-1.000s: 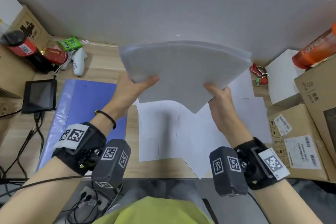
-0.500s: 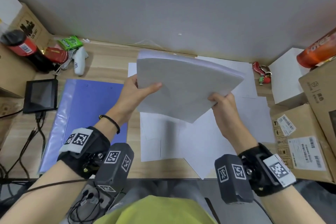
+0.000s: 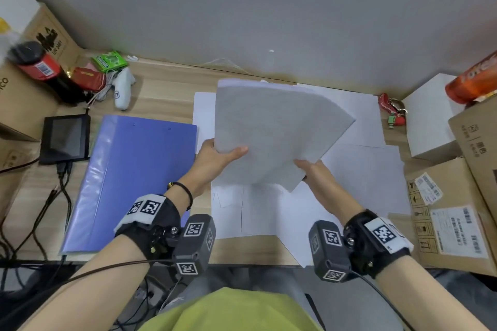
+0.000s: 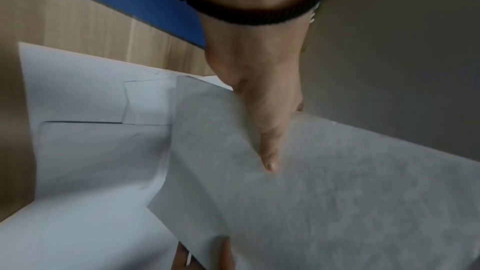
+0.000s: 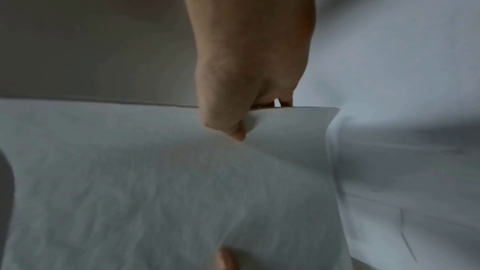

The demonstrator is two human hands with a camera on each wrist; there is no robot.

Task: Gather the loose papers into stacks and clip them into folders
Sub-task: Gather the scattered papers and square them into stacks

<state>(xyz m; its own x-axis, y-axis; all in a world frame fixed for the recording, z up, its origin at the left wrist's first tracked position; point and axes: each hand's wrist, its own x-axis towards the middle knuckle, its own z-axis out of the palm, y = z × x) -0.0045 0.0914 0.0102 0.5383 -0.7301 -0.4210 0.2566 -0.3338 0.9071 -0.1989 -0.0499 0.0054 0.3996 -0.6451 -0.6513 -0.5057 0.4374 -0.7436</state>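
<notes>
"UN 3481" is printed in black on the cardboard box (image 3: 51, 37) at the far left, and a "7" is marked on the white controller (image 3: 122, 88). Part of a white brand name is seen on the orange bottle (image 3: 473, 80), but it cannot be read in full; shipping labels on the right-hand cardboard box (image 3: 451, 223) are too small to read.

cardboard boxes (image 3: 454, 212) crowding desk's right

Can't see the fingers of either hand, they're tucked behind the paper stack (image 3: 271, 131). The loose sheets (image 3: 357, 169) underneath are partly covered too. Orange bottle (image 3: 473, 80) gets cut off at the right edge.
</notes>
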